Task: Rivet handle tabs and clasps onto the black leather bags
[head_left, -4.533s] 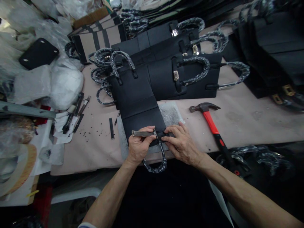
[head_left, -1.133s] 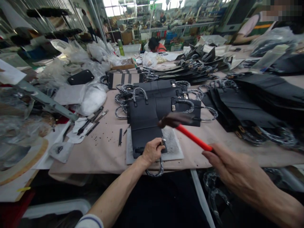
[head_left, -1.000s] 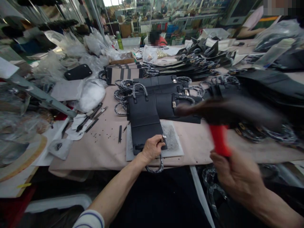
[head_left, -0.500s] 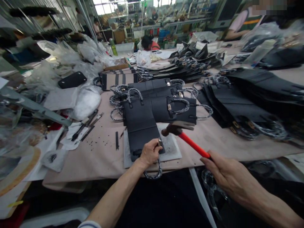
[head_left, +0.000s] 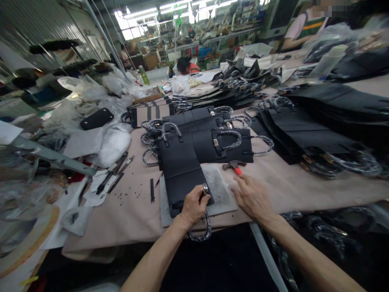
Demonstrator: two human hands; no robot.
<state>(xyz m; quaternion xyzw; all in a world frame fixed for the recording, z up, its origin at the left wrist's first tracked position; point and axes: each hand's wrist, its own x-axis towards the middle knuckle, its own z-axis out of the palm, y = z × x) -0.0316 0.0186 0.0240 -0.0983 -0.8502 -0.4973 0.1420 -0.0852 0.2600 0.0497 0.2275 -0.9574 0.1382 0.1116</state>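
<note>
I have lowered the hammer (head_left: 234, 165), raised half a second ago, to the table (head_left: 288, 184) beside the grey slab (head_left: 221, 188); my right hand (head_left: 253, 199) has straightened its fingers over the handle (head_left: 238, 171).

A metal punch (head_left: 205, 189) stands over the black panel (head_left: 181, 174), hammer (head_left: 235, 165) nearby.

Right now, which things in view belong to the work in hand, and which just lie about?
Job: metal tool in the left hand, black panel, grey slab, hammer by the right hand.

Lying about, apparently: green bottle, white bag, rounded plate.
</note>
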